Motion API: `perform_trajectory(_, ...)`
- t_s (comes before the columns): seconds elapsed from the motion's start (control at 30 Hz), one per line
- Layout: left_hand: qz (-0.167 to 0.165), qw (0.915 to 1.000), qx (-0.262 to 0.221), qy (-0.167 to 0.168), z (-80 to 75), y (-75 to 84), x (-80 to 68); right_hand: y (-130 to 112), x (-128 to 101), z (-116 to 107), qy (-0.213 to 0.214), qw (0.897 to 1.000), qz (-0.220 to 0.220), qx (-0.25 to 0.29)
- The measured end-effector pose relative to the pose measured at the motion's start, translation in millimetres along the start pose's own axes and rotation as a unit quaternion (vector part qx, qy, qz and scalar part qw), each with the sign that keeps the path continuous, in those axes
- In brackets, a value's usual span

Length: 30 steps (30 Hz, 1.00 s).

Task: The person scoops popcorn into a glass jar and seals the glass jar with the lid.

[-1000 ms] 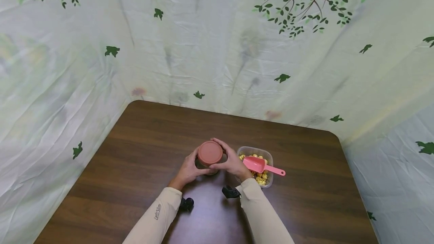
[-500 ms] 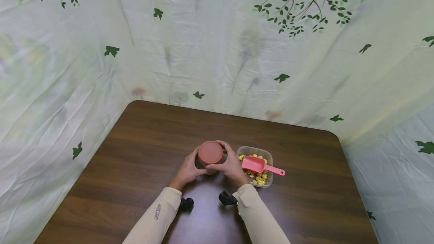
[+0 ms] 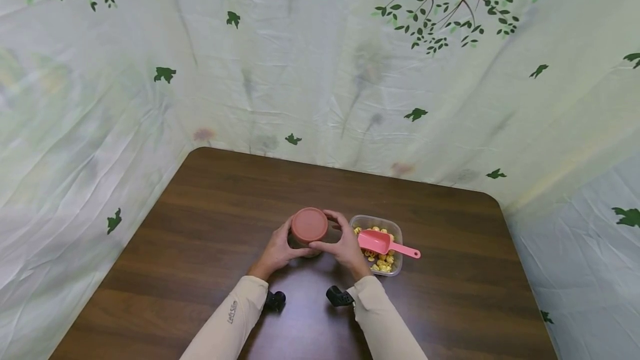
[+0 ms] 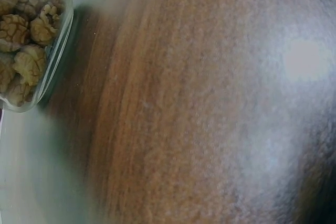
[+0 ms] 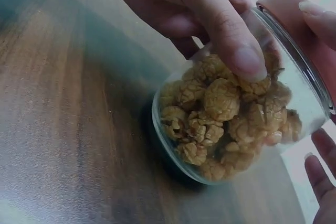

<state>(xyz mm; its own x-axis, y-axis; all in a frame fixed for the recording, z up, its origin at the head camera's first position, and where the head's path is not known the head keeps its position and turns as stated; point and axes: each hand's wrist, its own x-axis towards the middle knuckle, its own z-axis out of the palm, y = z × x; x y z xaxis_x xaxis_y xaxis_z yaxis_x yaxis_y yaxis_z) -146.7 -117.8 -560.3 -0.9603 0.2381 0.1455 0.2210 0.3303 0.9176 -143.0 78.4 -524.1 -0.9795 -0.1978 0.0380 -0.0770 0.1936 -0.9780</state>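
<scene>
Both hands, left hand (image 3: 276, 251) and right hand (image 3: 343, 244), curl around the filled jar (image 3: 309, 232), lid (image 3: 309, 224) on, at 9 o'clock of the tub (image 3: 395, 228); filling seems done, closing nearly finished.

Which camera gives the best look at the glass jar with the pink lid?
The right wrist view: the glass jar fills the frame, popcorn inside, lid on. The head view shows mostly its lid between both hands. In the left wrist view only a clear popcorn-filled container's corner shows.

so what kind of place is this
Probably a staged recording corner, not a real kitchen: a dark brown wooden table hemmed by a wrinkled leaf-printed fabric backdrop, with only a clear glass popcorn jar.
</scene>
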Motion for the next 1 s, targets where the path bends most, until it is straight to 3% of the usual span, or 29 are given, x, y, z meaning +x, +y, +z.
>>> perform_trajectory(0.13,0.001,1.0000,0.001,-0.003,-0.2,1.0,0.3,-4.4,4.5,-4.0,-0.041,0.999,-0.008,-0.010)
perform_trajectory(0.3,-0.004,1.0000,0.005,-0.003,-0.1,1.7,0.6,-26.1,7.8,-9.4,-0.101,0.995,-0.020,-0.008)
perform_trajectory(0.43,-0.014,0.9999,0.001,-0.006,-0.1,2.7,0.8,-36.6,8.5,-11.1,-0.124,0.992,-0.018,0.002)
perform_trajectory(0.67,-0.016,0.9998,0.009,-0.006,0.4,0.8,1.6,-36.0,7.8,-9.6,-0.114,0.993,-0.013,-0.002)
perform_trajectory(0.87,-0.006,0.9999,0.008,-0.004,-0.7,-0.5,1.4,-21.7,9.5,-4.1,-0.076,0.997,-0.009,-0.016)
perform_trajectory(1.0,-0.005,1.0000,0.006,-0.002,-1.2,-0.1,1.0,-25.3,6.2,-4.0,-0.066,0.998,-0.008,-0.022)
